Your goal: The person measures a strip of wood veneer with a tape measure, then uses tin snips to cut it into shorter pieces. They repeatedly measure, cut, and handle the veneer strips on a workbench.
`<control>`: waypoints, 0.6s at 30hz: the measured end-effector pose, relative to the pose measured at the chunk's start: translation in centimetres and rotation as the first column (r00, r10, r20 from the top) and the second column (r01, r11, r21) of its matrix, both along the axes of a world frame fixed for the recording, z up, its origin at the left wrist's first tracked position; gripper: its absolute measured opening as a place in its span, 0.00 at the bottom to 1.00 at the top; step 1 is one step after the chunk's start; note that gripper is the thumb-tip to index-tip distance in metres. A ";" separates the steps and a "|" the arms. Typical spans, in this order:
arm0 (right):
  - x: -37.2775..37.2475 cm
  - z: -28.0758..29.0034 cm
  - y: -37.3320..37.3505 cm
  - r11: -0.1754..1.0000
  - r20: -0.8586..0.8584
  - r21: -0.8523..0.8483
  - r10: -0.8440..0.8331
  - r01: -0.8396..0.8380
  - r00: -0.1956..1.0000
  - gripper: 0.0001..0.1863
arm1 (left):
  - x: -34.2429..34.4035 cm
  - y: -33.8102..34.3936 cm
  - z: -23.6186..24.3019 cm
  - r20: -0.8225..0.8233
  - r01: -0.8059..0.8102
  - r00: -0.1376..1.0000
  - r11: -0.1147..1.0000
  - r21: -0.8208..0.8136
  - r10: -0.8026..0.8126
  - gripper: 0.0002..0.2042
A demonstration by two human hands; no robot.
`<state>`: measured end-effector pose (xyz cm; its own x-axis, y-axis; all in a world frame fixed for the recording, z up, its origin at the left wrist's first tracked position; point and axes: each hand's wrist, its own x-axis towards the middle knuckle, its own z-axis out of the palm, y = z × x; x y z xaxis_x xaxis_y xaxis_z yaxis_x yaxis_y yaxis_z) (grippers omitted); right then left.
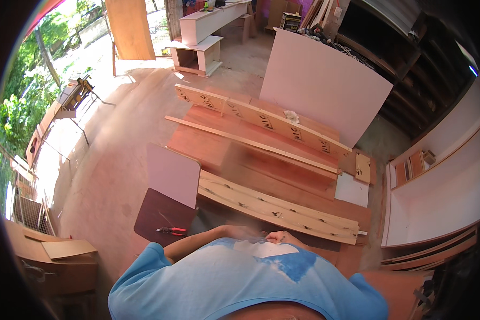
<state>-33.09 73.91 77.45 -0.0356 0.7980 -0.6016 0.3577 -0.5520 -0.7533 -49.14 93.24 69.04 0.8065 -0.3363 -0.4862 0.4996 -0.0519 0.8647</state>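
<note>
Both my hands are close together in front of my blue shirt, low in the middle of the head view. My left hand (242, 232) is smeared by motion, and its fingers do not show clearly. Beside it, my right hand (284, 237) has its fingers curled in; whatever they hold, if anything, is too small to make out. Red-handled pliers (172, 231) lie on a dark brown board (157, 213) to the left of my hands. Just beyond my hands stretches a long pale wooden plank (277, 210) with dark marks along it.
Farther off, wooden strips (250, 141) and a marked long board (266, 120) lie across reddish panels (213, 146). A large pale panel (325, 80) leans at the back. White cabinet frames (442, 181) stand at the right, and a folding workbench (72, 98) at the left.
</note>
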 end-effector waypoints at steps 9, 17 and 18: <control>1.2 -1.7 -1.1 0.994 0.004 0.031 0.106 -0.106 0.994 0.16 | -1.3 -1.5 5.1 0.352 -0.064 0.931 0.904 0.423 -0.099 0.16; 1.2 -7.9 -2.2 0.997 -0.043 0.046 0.063 -0.061 0.997 0.17 | -1.4 -1.5 4.5 0.420 0.150 0.794 0.812 0.564 -0.439 0.18; 1.1 -8.5 -2.3 0.997 -0.043 0.047 0.058 -0.056 0.997 0.17 | -1.5 -1.9 4.0 0.375 0.168 0.813 0.795 0.582 -0.446 0.19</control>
<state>-32.00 71.57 68.93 -0.1073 0.8207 -0.5612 0.3533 -0.4961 -0.7931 -50.61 91.37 73.05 0.8703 -0.4279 -0.2441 -0.0853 -0.6189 0.7808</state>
